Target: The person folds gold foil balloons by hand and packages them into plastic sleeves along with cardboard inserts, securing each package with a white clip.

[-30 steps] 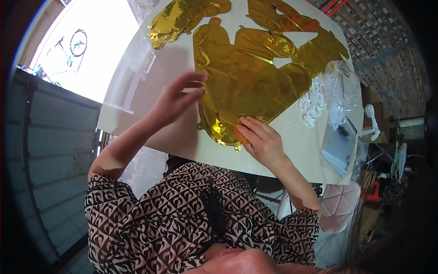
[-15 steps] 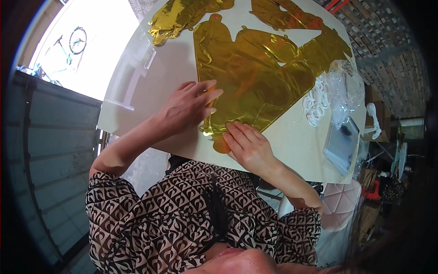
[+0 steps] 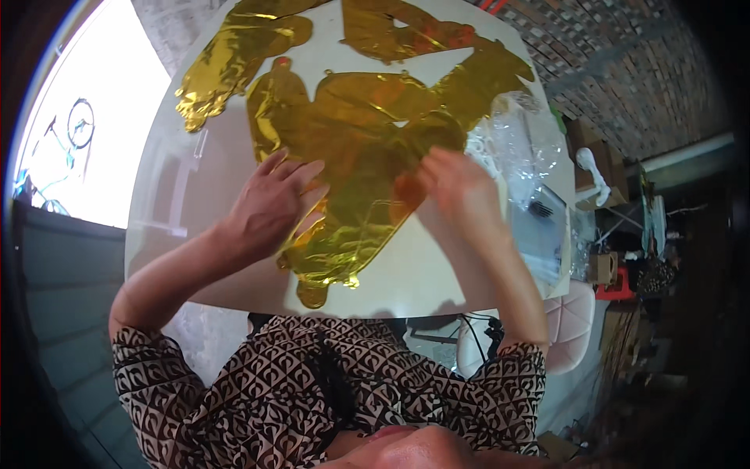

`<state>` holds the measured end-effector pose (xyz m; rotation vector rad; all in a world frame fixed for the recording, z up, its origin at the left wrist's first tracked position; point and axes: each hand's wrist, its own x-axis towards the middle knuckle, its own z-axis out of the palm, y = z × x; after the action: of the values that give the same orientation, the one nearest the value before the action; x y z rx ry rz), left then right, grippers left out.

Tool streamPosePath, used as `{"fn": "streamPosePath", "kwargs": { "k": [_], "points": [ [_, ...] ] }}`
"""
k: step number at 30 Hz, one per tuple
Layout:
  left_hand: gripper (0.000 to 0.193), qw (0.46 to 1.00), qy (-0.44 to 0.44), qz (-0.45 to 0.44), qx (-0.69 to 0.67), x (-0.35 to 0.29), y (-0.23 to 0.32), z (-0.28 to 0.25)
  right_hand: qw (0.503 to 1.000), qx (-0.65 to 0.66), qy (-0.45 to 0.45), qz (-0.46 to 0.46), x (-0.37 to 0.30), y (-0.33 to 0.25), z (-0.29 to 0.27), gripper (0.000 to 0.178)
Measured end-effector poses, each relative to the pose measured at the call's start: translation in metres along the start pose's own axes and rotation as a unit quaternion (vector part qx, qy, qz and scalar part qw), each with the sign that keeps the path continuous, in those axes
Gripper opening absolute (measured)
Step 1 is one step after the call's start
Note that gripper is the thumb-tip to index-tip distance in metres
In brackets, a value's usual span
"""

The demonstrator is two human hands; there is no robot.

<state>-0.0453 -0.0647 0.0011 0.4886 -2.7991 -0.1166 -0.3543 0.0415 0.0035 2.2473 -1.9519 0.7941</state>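
Observation:
A flat gold foil balloon point(image 3: 351, 164), uninflated, lies on the pale table point(image 3: 226, 273) in front of me. My left hand point(image 3: 269, 203) rests at its left edge, fingers apart and touching the foil. At the right edge is my right hand point(image 3: 462, 191), blurred by motion; its fingertips meet or hover close to the foil, and their grip is not clear. An orange reflection shows in the shiny surface beside them. The balloon's rounded lower tab points toward me.
More flat gold foil point(image 3: 238, 55) lies at the far left, and another gold piece point(image 3: 383, 31) at the back. On the right are a crumpled clear plastic bag point(image 3: 525, 148), white string point(image 3: 480, 148) and clear plastic sleeves point(image 3: 537, 242). A pale padded chair point(image 3: 569, 327) stands beyond the table's right side.
My right hand has moved from the balloon's lower end up to its right edge. My left hand stays at the left edge. The whole view has shifted, with the table lower and further left.

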Motion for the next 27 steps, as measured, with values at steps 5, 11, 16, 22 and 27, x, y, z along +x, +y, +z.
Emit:
{"fn": "streamPosePath", "kwargs": {
  "k": [5,11,16,22,27],
  "points": [
    [0.049,0.984,-0.031,0.144,-0.099,0.127,-0.002,0.030,0.973,-0.214,-0.080,0.032,0.057,0.124,-0.020,0.021],
    [0.069,0.997,-0.066,-0.015,-0.025,0.173,-0.017,0.093,0.984,-0.153,-0.086,0.034,0.067,0.157,-0.003,0.016],
    [0.067,0.996,-0.047,-0.079,-0.016,0.157,-0.027,0.108,0.979,-0.133,-0.149,0.050,0.070,0.150,0.005,0.018],
    [0.067,0.994,-0.039,-0.103,-0.005,0.151,-0.041,0.106,0.980,-0.089,-0.156,0.085,0.068,0.158,0.002,0.031],
    [0.066,0.995,-0.027,-0.093,-0.020,0.150,-0.041,0.105,0.973,-0.084,-0.202,0.075,0.076,0.145,-0.010,0.044]
  ]
}}
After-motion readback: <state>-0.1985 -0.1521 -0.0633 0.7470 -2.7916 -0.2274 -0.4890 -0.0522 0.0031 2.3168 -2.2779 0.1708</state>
